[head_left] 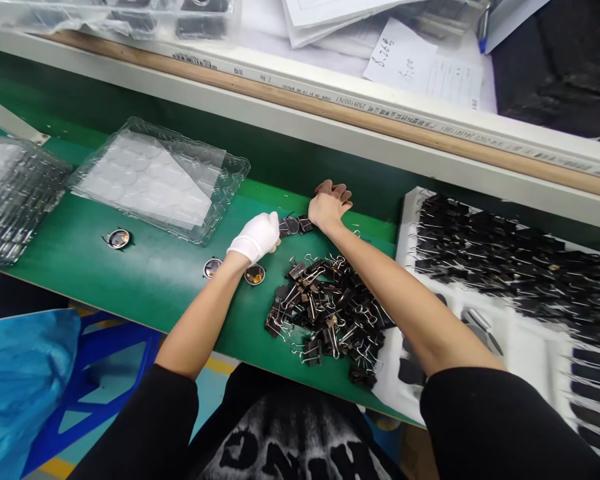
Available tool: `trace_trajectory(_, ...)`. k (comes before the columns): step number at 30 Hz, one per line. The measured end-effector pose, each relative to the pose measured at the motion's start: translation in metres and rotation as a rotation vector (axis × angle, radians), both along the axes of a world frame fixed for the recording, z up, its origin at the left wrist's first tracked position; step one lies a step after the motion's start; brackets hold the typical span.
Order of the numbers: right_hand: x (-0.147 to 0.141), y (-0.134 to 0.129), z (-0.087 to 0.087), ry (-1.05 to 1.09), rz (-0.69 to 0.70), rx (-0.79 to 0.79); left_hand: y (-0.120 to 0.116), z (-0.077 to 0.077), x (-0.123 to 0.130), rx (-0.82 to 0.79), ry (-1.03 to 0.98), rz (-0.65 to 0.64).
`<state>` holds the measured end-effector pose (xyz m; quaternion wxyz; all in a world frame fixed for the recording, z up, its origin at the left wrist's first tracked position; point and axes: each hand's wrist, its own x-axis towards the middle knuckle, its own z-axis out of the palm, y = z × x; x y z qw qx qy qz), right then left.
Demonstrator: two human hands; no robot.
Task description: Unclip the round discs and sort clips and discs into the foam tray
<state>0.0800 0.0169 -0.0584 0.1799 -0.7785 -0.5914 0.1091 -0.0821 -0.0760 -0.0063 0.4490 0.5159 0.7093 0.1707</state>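
My left hand (256, 239), in a white glove, is closed around the near end of a round black disc (290, 226), which looks like a watch part. A black binder clip (305, 224) sits at the disc's right side, beside my bare right hand (329, 203). My right hand's visible fingers are apart and stretched away from me; its thumb is hidden. Below my left wrist lie an open-backed round watch case (255, 274) and a second watch case (212, 268), partly covered by the forearm. A heap of black binder clips (330, 307) lies below my right hand.
Another watch case (119, 238) lies left on the green table (170, 280). Behind it are a clear plastic tray (153, 177) and stacked trays (15, 193). On the right, a white foam tray (525, 333) bears rows of clipped black parts. A shelf edge (300, 100) crosses behind my hands.
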Motion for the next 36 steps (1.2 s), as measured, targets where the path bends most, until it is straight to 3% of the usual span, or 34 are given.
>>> trace_trajectory(7, 0.000, -0.001, 0.004, -0.036, 0.001, -0.032, 0.001, 0.003, 0.006, -0.019, -0.016, -0.003)
trace_trajectory(14, -0.006, -0.004, 0.009, -0.012, -0.030, 0.000, 0.004, -0.005, 0.005, 0.003, 0.019, -0.035)
trace_trajectory(17, -0.006, 0.004, 0.023, 0.069, -0.051, -0.012, 0.002, -0.002, 0.002, 0.037, -0.016, -0.025)
trace_trajectory(21, 0.019, 0.009, 0.060, 0.452, 0.068, -0.056, -0.004, 0.022, -0.008, 0.085, -0.301, 0.062)
trace_trajectory(23, 0.041, -0.007, 0.080, 0.582, 0.284, -0.046, -0.007, 0.037, -0.012, 0.031, -0.465, 0.108)
trace_trajectory(25, 0.064, -0.038, 0.096, 0.609, 0.623, 0.044, -0.008, 0.048, -0.013, -0.099, -0.599, 0.095)
trace_trajectory(27, 0.085, -0.074, 0.106, 0.542, 0.931, 0.223, -0.010, 0.056, -0.009, -0.263, -0.695, -0.012)
trace_trajectory(28, 0.094, -0.092, 0.109, 0.503, 1.004, 0.300, -0.013, 0.059, -0.004, -0.328, -0.710, -0.084)
trace_trajectory(30, 0.110, -0.124, 0.115, 0.451, 0.977, 0.386, -0.022, 0.065, 0.009, -0.348, -0.645, -0.202)
trace_trajectory(31, 0.117, -0.138, 0.118, 0.447, 0.912, 0.397, -0.029, 0.069, 0.017, -0.273, -0.576, -0.244)
trace_trajectory(36, 0.153, -0.197, 0.135, 0.587, 0.563, 0.292, -0.066, 0.092, 0.064, 0.417, -0.063, -0.579)
